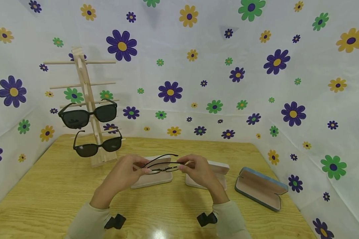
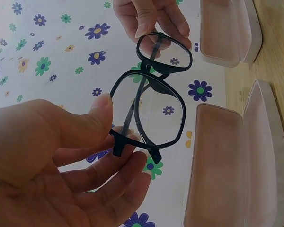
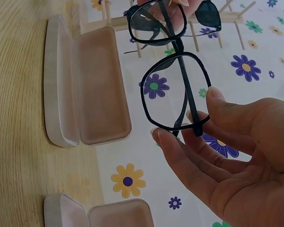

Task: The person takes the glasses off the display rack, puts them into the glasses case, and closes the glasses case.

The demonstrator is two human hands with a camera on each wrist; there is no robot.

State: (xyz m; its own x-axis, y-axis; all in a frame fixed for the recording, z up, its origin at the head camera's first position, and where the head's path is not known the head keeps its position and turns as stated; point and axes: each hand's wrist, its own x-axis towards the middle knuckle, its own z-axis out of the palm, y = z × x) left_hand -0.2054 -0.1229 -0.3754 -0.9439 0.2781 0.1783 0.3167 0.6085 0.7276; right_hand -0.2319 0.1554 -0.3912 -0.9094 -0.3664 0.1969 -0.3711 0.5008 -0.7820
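Seemingly midway, left hand point(image 1: 127, 171) and right hand point(image 1: 199, 170) pinch clear-lensed black-framed glasses point(image 3: 178, 46), two dark-lensed black sunglasses point(image 1: 106, 113) already on the pale wooden rack point(image 1: 84, 78), three oblong pink-lined cases point(image 1: 257, 192) open, unfilled.

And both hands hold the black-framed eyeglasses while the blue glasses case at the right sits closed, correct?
Not closed: the head view shows the blue glasses case open. The left hand and right hand do hold the black-framed eyeglasses.

Left grip point(image 2: 45, 151) and right grip point(image 2: 146, 16) held black-framed glasses point(image 2: 157, 85) at opposite ends. Two open cases point(image 2: 217, 165) lay nearby.
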